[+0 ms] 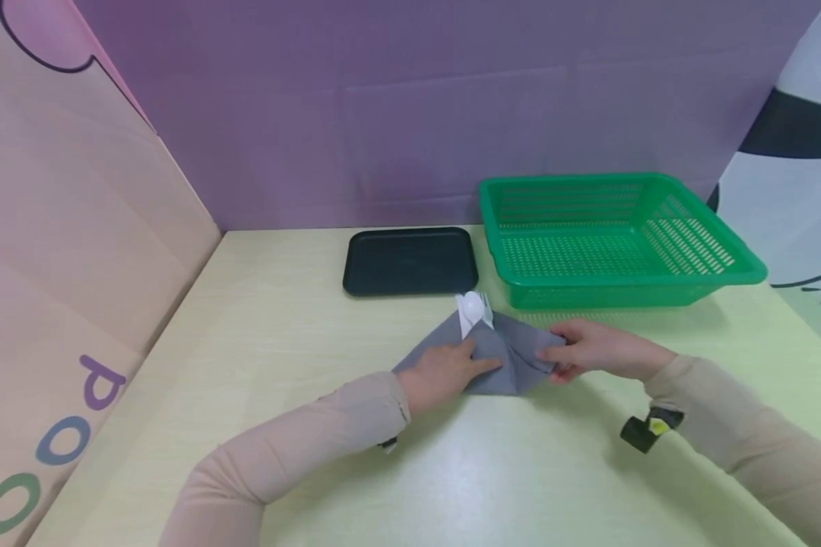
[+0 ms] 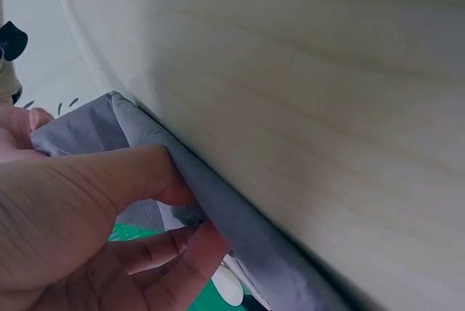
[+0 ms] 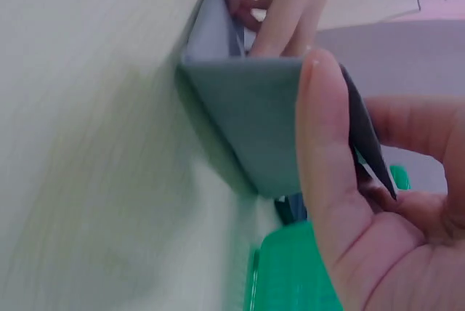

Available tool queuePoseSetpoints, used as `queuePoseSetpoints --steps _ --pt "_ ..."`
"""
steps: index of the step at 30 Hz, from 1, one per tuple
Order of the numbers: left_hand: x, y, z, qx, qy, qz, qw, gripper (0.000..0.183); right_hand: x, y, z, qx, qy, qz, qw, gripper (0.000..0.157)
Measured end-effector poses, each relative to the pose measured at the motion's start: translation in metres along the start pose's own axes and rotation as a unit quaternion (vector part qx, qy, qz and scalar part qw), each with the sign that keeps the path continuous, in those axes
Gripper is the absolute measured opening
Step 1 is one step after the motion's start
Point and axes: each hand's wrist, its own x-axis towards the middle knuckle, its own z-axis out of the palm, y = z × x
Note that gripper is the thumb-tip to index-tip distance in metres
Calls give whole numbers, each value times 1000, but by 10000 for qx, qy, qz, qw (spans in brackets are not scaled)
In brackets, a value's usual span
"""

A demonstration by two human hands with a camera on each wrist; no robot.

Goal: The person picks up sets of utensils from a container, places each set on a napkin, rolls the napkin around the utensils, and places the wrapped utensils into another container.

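A grey cloth napkin (image 1: 494,381) lies partly folded on the table, its right corner raised. From its top fold stick out a white spoon (image 1: 473,306), a white fork (image 1: 487,310) and a white knife (image 1: 462,317). My left hand (image 1: 441,374) presses the folded middle of the napkin down, fingertips against the cloth just below the cutlery. With thumb and fingers, my right hand (image 1: 591,350) pinches the raised right corner. In the right wrist view the cloth (image 3: 247,107) stretches from the right thumb toward the left hand. The cutlery's lower ends are hidden under the cloth.
A black tray (image 1: 410,262) lies behind the napkin, near the back edge of the pale table (image 1: 274,334). To its right stands a green slotted basket (image 1: 629,292). A purple backdrop (image 1: 356,114) rises behind, and a printed panel (image 1: 61,228) borders the left side.
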Motion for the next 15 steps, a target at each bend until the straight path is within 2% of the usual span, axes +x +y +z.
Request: queuePoseSetpoints --steps 7,15 --pt "-1 -1 -1 -253 -34 10 9997 45 7 -13 17 -72 118 -252 9996 24" --pt "1 -1 0 -102 -3 -37 9999 38 23 -11 34 5 64 -673 9977 27"
